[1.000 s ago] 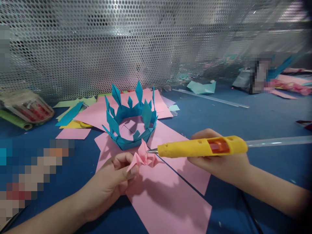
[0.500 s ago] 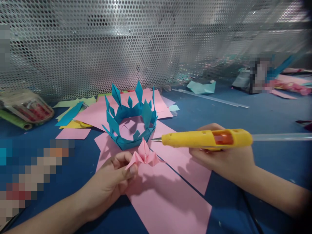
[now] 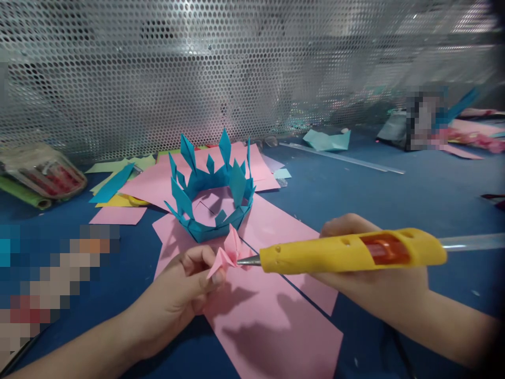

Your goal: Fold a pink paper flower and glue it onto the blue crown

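Lowered since the frame half a second ago, the yellow glue gun now brings its metal nozzle down from beside the upper point of the pink folded piece to its central fold, where I see the tip meet the paper, though actual contact I cannot confirm. On my head-camera view, the right hand is closed around the gun, most of its fingers hidden behind the body; a translucent rod extends from the gun's rear. The left hand is pinched nearly shut, thumb against fingers, on the piece's lower left point, holding it above pink sheets that lie on a blue table. Just beyond the piece, a teal paper crown stands upright on the sheets, its points raised. Farther left I note a clear container beside a green roll; toward the right rear, clear sticks lie near a pale turquoise paper. Behind everything, I see a perforated metal panel spanning the background.
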`<state>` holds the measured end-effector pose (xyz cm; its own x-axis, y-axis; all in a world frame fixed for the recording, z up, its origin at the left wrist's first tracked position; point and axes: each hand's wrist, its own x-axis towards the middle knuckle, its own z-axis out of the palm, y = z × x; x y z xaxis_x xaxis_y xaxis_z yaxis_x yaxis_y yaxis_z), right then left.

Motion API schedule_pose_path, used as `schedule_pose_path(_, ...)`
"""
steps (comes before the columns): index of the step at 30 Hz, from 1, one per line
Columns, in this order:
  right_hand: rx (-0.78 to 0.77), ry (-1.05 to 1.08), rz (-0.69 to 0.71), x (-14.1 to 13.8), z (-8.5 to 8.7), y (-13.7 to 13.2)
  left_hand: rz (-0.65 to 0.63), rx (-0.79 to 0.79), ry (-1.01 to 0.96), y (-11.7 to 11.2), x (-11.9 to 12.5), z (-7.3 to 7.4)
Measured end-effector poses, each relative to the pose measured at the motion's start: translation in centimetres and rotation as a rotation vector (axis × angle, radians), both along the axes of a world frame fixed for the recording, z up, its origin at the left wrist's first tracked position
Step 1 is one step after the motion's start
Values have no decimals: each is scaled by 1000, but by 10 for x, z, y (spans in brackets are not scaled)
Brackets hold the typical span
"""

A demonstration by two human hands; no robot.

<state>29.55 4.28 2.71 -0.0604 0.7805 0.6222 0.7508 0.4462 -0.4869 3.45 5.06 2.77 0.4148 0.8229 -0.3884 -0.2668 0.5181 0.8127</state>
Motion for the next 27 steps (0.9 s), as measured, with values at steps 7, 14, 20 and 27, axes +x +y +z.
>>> schedule_pose_path(7,103,-99,82,2,6,7,1,4,16,-2,1,-1)
schedule_pose_path(14,92,-166,10,0,5,8,12,-19,-5,-1,3,1)
schedule_pose_path(20,-97,81,-18,-7,13,12,26,-14,4,0,0,-3)
schedule_pose_path(27,-79,82,-61,-4,5,14,36,-25,5,-1,-1,-4)
